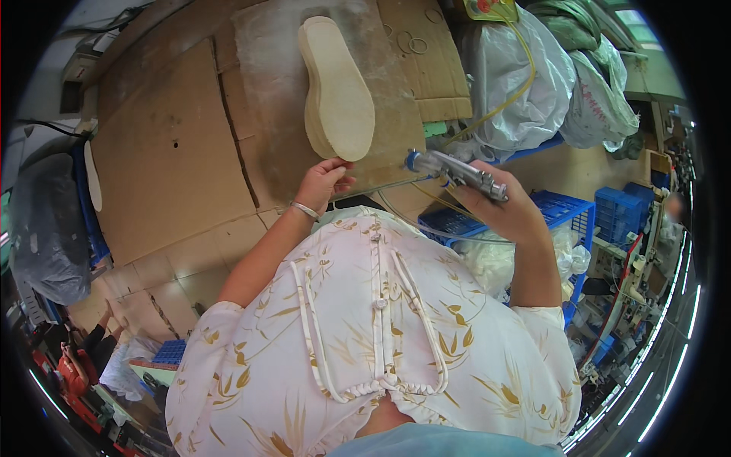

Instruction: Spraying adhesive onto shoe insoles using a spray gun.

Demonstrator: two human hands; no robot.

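A stack of cream shoe insoles (339, 91) lies on the cardboard-covered table, its wide end toward me. My left hand (327, 183) is at that near end, thumb and fingers pinched together at the edge of the insoles. To the right, my right hand (506, 206) is wrapped round a silver spray gun (468, 175) with a blue part at its front end. The gun points left, held apart from the insoles. Thin hoses run near it, and its trigger is mostly hidden by my fingers.
Brown cardboard (167, 145) covers the table to the left. Several rings (417, 46) lie at the back right. Beyond the table's right edge are a large plastic-wrapped bundle (518, 84), a yellow hose (525, 72) and a blue crate (567, 209). People (72, 373) are at the far lower left.
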